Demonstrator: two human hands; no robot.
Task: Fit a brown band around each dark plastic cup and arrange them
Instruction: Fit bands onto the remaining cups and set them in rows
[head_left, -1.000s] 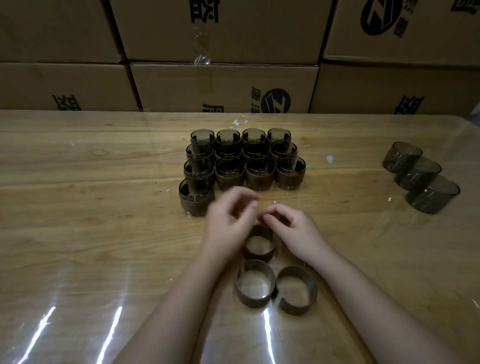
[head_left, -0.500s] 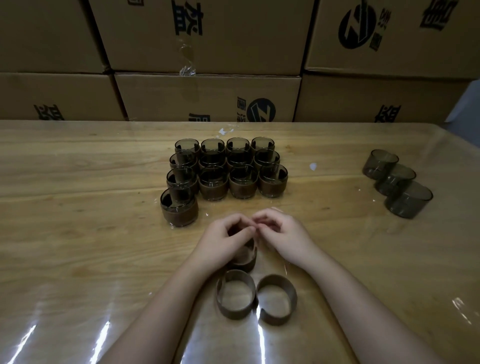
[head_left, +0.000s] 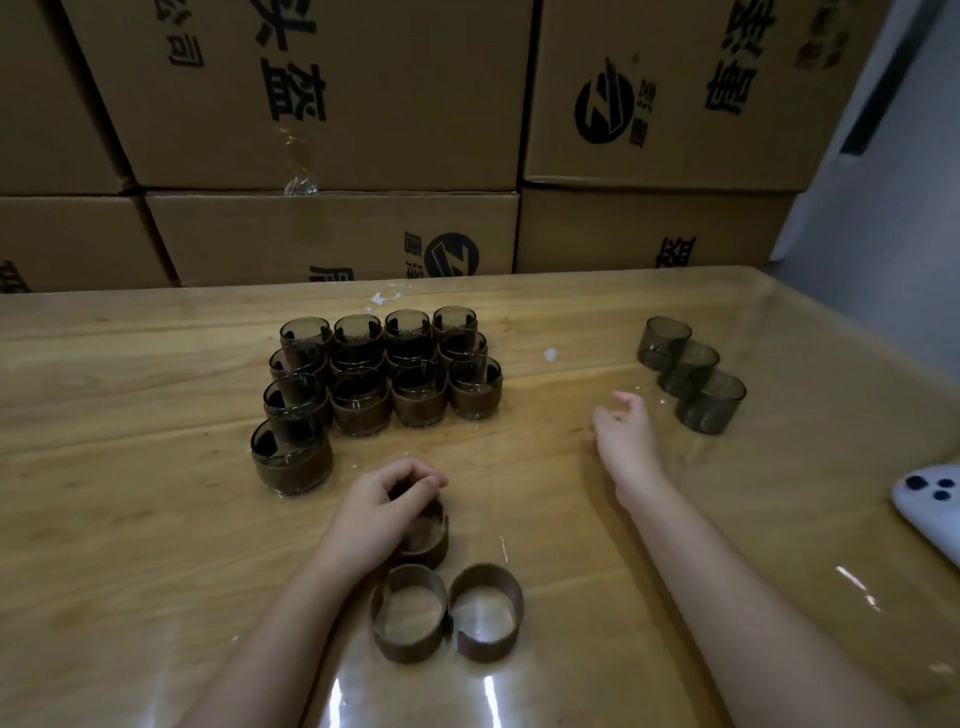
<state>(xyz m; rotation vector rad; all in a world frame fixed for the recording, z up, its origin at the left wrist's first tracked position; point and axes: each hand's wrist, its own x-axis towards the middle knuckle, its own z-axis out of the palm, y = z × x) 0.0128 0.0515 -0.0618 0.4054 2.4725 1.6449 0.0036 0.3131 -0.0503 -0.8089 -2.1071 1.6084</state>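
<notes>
Three bare cups (head_left: 688, 366) stand near the slack right grip (head_left: 626, 431); left grip (head_left: 384, 512) clamps a brown band (head_left: 423, 540).

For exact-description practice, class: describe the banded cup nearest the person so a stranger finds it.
On the wooden table, find the block of banded cups before the cardboard boxes. The cup stands at its near left corner, alone in its row.

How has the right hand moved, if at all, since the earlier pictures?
Yes: the right hand left the held brown band, moving rightward toward the three unbanded dark plastic cups.
</notes>
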